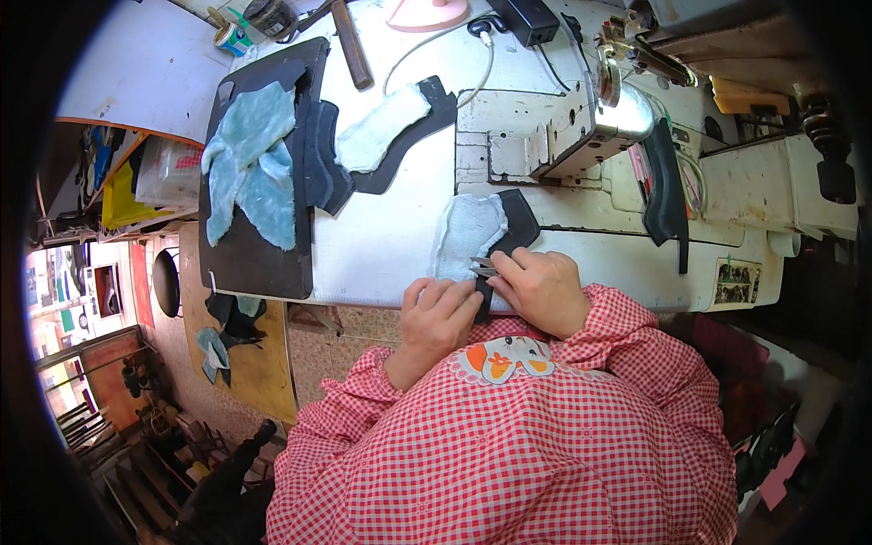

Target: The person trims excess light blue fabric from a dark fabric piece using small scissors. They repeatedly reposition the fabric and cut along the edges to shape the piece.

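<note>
**Fleece-lined piece trimmed at the table edge**

Fleece-lined black piece (486, 232) lies at the near edge of the white table (381, 245), just in front of the sewing machine (581, 127), its pale fuzzy lining facing up and its black backing showing along the right side and lower end. The right hand (543, 289) is closed around small metal snips (483, 267), whose blades point left and meet the lower edge of the lining. The left hand (439, 313) rests beside it with fingers curled down, pressing on the bottom end of the piece at the table edge; whether it pinches the material or only pins it flat cannot be told. The 2 hands sit close together, nearly touching, both coming from red-and-white checked sleeves (509, 445).

Further left on the table lies another lined piece (386, 136), fuzzy side up on a black backing. Beyond that, a large black sheet (259, 245) carries several blue-green fleece cutouts (250, 159) and a short stack of black shapes (322, 159). At the far edge sit a wooden-handled tool (351, 45), a small tin (233, 38), a pink object (427, 14) and a black box with a white cord (527, 20). A black strip (668, 191) hangs over the machine body on the right.
</note>
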Demonstrator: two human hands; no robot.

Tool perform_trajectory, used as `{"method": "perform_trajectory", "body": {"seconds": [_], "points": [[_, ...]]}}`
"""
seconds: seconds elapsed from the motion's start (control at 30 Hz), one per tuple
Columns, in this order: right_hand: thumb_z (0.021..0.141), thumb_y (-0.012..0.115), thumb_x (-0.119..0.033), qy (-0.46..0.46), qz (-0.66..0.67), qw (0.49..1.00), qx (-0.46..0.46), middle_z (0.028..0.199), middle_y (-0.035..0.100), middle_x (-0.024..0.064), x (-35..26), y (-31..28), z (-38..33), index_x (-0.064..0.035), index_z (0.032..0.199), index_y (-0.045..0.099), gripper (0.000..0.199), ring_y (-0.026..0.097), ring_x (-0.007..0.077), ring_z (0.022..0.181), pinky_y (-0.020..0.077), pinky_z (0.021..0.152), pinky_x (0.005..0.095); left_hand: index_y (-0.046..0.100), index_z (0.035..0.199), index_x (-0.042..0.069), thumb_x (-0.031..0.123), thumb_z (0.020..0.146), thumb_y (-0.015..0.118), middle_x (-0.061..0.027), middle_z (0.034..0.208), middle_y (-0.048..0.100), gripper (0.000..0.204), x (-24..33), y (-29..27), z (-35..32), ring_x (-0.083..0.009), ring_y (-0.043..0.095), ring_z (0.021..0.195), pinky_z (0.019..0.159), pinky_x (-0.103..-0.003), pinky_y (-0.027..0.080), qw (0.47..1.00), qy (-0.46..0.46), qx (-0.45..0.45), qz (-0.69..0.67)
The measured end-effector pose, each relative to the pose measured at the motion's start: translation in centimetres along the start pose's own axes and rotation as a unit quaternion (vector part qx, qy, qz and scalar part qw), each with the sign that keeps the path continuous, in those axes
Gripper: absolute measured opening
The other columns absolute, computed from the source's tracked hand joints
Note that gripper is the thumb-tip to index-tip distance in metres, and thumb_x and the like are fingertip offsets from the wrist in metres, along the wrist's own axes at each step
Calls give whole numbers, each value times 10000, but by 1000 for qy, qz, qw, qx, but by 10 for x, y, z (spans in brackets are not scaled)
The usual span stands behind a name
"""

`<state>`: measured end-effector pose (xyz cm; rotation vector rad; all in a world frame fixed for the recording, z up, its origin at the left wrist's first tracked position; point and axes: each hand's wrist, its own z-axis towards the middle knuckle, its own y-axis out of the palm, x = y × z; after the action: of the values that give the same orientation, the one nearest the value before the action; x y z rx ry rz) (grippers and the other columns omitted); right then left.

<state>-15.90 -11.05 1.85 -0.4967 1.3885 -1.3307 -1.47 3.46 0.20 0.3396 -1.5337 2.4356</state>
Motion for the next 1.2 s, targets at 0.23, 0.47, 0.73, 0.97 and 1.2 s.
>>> {"method": "perform_trajectory", "body": {"seconds": [0.23, 0.47, 0.73, 0.97, 1.2], "points": [[819, 723, -283, 0, 1, 1000, -1, 710, 547, 40, 0, 1, 1, -125, 890, 593, 217, 591, 245, 552, 457, 501, 371, 687, 955, 109, 145, 791, 669, -7, 1030, 663, 168, 0, 0, 1, -166, 618, 946, 931, -393, 411, 1000, -11, 2, -14], [817, 727, -274, 64, 86, 993, 48, 701, 572, 40, 0, 4, 2, -132, 887, 591, 208, 620, 249, 570, 467, 493, 368, 706, 910, 119, 130, 752, 750, 4, 991, 675, 164, 0, 1, 3, -174, 631, 921, 920, -399, 425, 999, -29, 4, -19], [817, 728, -272, 20, 28, 999, 1, 700, 570, 45, 0, 2, 1, -129, 880, 586, 211, 620, 245, 570, 457, 486, 372, 707, 903, 119, 124, 748, 750, 3, 978, 677, 161, -1, 2, 4, -176, 636, 914, 927, -397, 426, 999, -31, 7, -23], [821, 726, -273, 48, 104, 993, 31, 710, 596, 65, -1, 7, 4, -120, 881, 585, 217, 632, 265, 598, 473, 510, 387, 678, 917, 114, 124, 798, 699, 2, 994, 667, 121, -1, 2, 3, -157, 627, 936, 945, -408, 414, 998, -40, 3, -38], [819, 729, -280, 46, 61, 997, 9, 702, 592, 65, 0, 2, 2, -115, 880, 581, 230, 627, 268, 589, 473, 510, 387, 670, 891, 72, 70, 759, 739, -65, 986, 678, 149, -3, -1, 9, -259, 657, 836, 809, -396, 500, 985, -109, 34, -126]]}}
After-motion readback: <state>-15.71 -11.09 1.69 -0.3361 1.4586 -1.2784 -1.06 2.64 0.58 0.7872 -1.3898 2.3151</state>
